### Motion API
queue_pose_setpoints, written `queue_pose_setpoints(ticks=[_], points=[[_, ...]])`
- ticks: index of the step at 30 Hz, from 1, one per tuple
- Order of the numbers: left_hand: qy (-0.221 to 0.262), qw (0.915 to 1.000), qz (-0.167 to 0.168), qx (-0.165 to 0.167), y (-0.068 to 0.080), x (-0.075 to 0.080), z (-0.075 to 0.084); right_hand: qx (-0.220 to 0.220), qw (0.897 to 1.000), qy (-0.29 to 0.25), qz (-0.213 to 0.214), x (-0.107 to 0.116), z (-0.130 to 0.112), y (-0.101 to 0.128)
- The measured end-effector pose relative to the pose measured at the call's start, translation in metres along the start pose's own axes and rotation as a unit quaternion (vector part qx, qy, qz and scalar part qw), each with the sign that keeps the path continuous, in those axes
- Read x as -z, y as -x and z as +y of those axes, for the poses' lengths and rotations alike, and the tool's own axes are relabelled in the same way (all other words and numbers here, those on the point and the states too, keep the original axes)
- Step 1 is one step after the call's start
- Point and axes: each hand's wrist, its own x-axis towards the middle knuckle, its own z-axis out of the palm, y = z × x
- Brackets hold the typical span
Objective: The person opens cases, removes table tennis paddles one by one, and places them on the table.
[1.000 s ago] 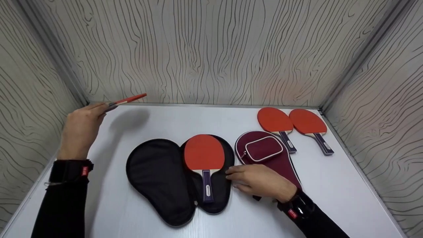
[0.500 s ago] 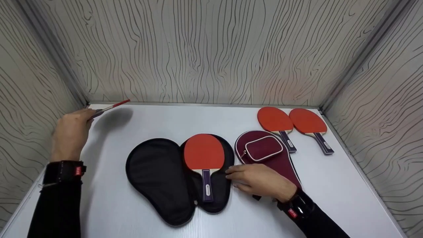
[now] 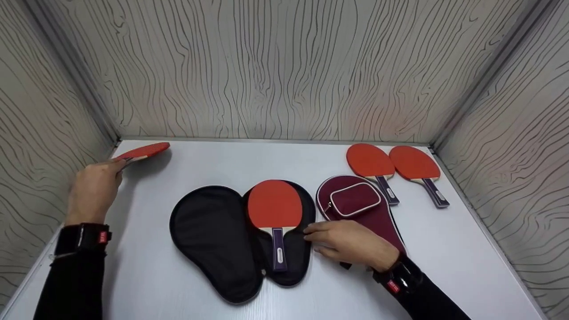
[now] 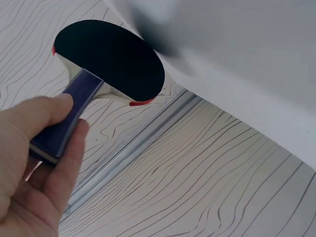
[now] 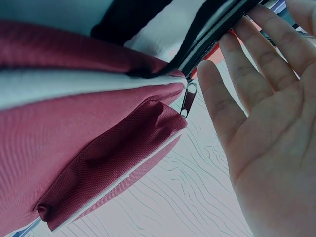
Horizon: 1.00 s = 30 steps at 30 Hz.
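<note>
In the head view my left hand (image 3: 92,191) grips a table tennis paddle (image 3: 149,150) by its handle at the far left. The left wrist view shows that paddle's black face (image 4: 108,54), with the thumb on the purple handle (image 4: 66,113). An unzipped black-lined paddle case (image 3: 213,231) lies spread on the table. On its right half rests another red paddle (image 3: 275,204). My right hand (image 3: 351,242) has extended fingers at the case's right edge, partly covering a maroon case (image 3: 382,226). Whether the fingertips touch the edge, I cannot tell.
Two more red paddles (image 3: 369,161) lie at the back right, one edge against the other. The maroon case has a white-trimmed zip pocket (image 3: 355,200). Wood-patterned panels (image 3: 284,66) enclose the white table (image 3: 249,160) at the back and both sides.
My left hand has moved left and down toward the table's back left corner with the paddle, which has tilted to show more of its red face. The right hand has stayed put.
</note>
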Motion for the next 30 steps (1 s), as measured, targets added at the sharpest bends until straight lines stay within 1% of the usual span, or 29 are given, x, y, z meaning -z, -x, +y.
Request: queue_pose_setpoints(ticks=[4,7,12,13,14,16,20,21,23,26,30], points=[[-0.009,0.9983,-0.057,-0.004,0.004,-0.005,-0.003,-0.001,1.000,0.002,-0.001,0.000,0.000,0.000],[-0.014,0.9954,-0.094,0.004,0.007,-0.009,-0.007,0.002,1.000,0.005,0.003,0.000,0.001,0.000],[-0.019,0.9902,-0.136,0.024,0.012,-0.017,-0.020,0.006,1.000,0.006,0.011,-0.002,0.001,0.000],[-0.021,0.9891,-0.143,0.027,0.013,-0.018,-0.022,0.006,1.000,0.006,0.011,-0.002,0.001,0.000],[-0.029,0.9891,-0.141,0.030,0.014,-0.023,-0.027,0.006,1.000,0.006,0.012,-0.002,0.000,0.000],[-0.033,0.9870,-0.153,0.038,0.017,-0.025,-0.031,0.004,1.000,0.004,0.012,-0.002,0.000,0.000],[-0.041,0.9848,-0.163,0.043,0.020,-0.028,-0.034,0.004,1.000,0.002,0.013,-0.002,0.000,0.000],[-0.036,0.9828,-0.174,0.050,0.021,-0.026,-0.031,0.004,1.000,0.001,0.013,-0.002,0.000,0.000],[-0.038,0.9807,-0.182,0.060,0.022,-0.025,-0.030,0.004,1.000,0.000,0.013,-0.002,0.000,0.000],[-0.041,0.9749,-0.203,0.082,0.023,-0.025,-0.029,0.001,1.000,-0.002,0.010,-0.002,0.001,0.000],[-0.044,0.9726,-0.210,0.089,0.022,-0.025,-0.028,-0.002,1.000,-0.004,0.008,-0.002,0.001,0.000]])
